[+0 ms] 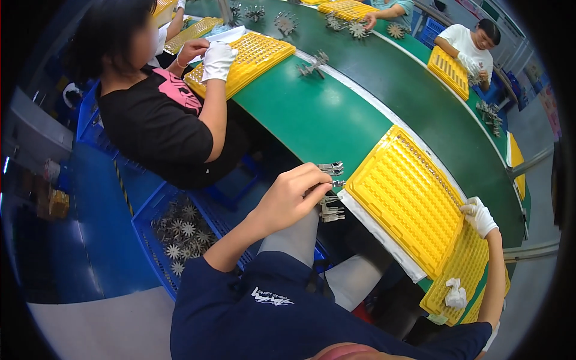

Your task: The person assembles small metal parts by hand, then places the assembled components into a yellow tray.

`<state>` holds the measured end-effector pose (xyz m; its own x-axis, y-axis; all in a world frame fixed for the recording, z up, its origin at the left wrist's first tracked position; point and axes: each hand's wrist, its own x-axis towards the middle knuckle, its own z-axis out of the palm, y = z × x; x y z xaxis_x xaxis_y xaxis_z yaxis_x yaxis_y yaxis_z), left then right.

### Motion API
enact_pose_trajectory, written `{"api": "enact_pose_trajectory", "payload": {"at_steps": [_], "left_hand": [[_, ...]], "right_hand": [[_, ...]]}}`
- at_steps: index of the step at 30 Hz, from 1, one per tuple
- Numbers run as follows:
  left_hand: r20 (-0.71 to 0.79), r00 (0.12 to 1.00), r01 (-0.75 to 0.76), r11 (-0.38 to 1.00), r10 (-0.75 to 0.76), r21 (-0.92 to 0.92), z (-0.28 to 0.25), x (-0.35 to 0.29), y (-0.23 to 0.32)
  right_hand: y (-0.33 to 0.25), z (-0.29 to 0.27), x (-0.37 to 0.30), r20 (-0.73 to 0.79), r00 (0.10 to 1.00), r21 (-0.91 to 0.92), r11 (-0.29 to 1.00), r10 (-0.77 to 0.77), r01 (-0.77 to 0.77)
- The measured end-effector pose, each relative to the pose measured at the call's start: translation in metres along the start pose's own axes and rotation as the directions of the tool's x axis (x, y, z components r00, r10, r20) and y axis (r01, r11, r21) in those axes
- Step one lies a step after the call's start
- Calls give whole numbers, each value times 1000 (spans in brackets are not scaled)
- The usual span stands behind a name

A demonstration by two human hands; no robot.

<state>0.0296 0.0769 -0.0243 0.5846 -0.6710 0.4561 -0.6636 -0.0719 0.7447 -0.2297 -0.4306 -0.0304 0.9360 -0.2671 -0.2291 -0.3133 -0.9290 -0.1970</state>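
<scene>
My bare left hand is closed in a pinch on a silvery metal cluster, whose prongs stick out above and below the fingers. It hangs beside the left corner of a yellow ribbed tray on the green table. Along the tray's far edge runs a row of small metal parts. At the right end of that row is my right hand in a white glove, fingers bent together against the tray's edge. What they pinch, if anything, is too small to make out.
A second yellow tray bearing a crumpled white cloth lies at right. A blue crate of star-shaped metal clusters stands lower left. Left of me a co-worker works at another tray; more people sit across the curved green table.
</scene>
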Motion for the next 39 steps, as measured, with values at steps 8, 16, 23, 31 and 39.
{"api": "enact_pose_trajectory", "payload": {"at_steps": [8, 16, 23, 31, 39], "left_hand": [[8, 1000, -4, 1000, 4, -3, 1, 0, -5], [-7, 1000, 8, 1000, -8, 19, -5, -8, -6], [-21, 1000, 17, 999, -17, 30, -9, -7, -2], [-1, 994, 112, 991, -112, 72, -9, -9, -13], [-22, 994, 104, 994, -104, 32, -10, -14, -16]], "right_hand": [[14, 13, 3, -5, 985, 364, 917, 175, -161], [-10, 1, 11, -36, 991, -344, 933, -126, 106], [17, 4, 13, -22, 951, -522, 815, -308, 252], [-5, -5, 17, -1, 978, -403, 895, -208, 190], [2, -3, 14, -26, 967, -355, 906, -254, 229]]}}
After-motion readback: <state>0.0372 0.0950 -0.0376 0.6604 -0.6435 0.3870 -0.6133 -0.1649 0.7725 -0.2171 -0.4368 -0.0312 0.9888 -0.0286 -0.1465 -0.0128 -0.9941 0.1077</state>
